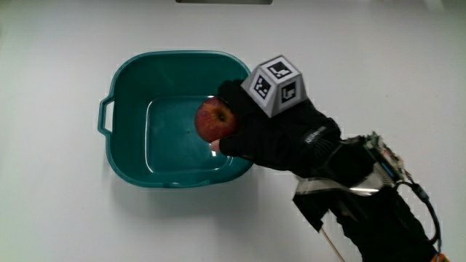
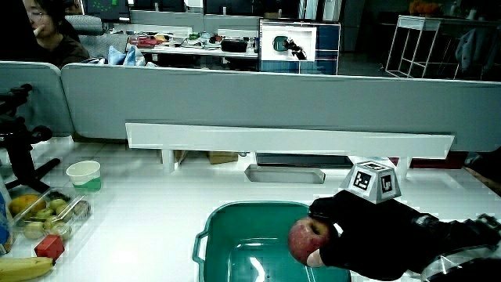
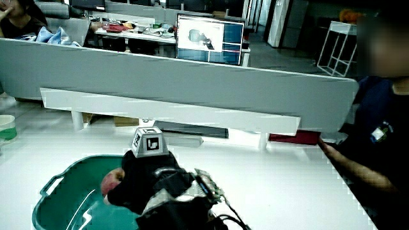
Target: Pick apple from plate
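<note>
A red apple point(image 1: 212, 120) is held over a teal plastic basin point(image 1: 129, 80) with a handle on its rim. The gloved hand point(image 1: 244, 127) is shut on the apple, fingers wrapped around one side of it, with the patterned cube point(image 1: 275, 85) on its back. In both side views the apple point(image 2: 304, 240) point(image 3: 112, 181) hangs above the inside of the basin point(image 2: 235, 219) point(image 3: 70, 176), clear of its floor, with the hand point(image 2: 344, 235) point(image 3: 144, 182) gripping it. No plate is visible; the container is the basin.
In a side view a pale green cup point(image 2: 84, 174), a clear box of fruit point(image 2: 47, 215), a banana point(image 2: 22, 269) and a red cube point(image 2: 49, 246) sit beside the basin. A low grey partition point(image 2: 258, 98) runs along the table's edge.
</note>
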A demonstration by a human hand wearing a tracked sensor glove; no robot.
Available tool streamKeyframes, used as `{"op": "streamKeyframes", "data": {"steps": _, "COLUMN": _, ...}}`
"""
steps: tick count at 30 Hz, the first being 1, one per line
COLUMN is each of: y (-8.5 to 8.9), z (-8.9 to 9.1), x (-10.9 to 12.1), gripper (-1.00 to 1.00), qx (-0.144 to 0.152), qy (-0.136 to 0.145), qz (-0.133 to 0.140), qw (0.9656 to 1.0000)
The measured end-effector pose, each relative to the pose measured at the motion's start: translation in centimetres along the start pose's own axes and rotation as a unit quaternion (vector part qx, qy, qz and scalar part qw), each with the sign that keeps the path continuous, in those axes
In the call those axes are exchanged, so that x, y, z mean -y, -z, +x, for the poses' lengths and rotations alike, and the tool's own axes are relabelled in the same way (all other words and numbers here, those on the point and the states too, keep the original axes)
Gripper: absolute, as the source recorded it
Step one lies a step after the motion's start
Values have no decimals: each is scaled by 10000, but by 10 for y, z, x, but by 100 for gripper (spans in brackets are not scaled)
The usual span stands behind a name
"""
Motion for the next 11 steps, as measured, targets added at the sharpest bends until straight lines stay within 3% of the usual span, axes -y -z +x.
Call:
{"op": "streamKeyframes", "data": {"steps": 3, "y": -7, "z": 5, "x": 11, "gripper": 100, "qx": -23, "qy": 32, "qz": 138, "qw": 9999}}
{"op": "streamKeyframes", "data": {"steps": 5, "y": -8, "z": 11, "x": 15, "gripper": 100, "qx": 26, "qy": 124, "qz": 79, "qw": 9999}}
{"op": "streamKeyframes", "data": {"steps": 7, "y": -14, "z": 14, "x": 23, "gripper": 100, "qx": -159, "qy": 107, "qz": 237, "qw": 9995}}
{"op": "streamKeyframes", "data": {"steps": 8, "y": -12, "z": 19, "x": 24, "gripper": 100, "qx": -24, "qy": 237, "qz": 225, "qw": 9995}}
{"op": "streamKeyframes", "data": {"steps": 11, "y": -16, "z": 25, "x": 32, "gripper": 100, "qx": 0, "qy": 342, "qz": 282, "qw": 9990}}
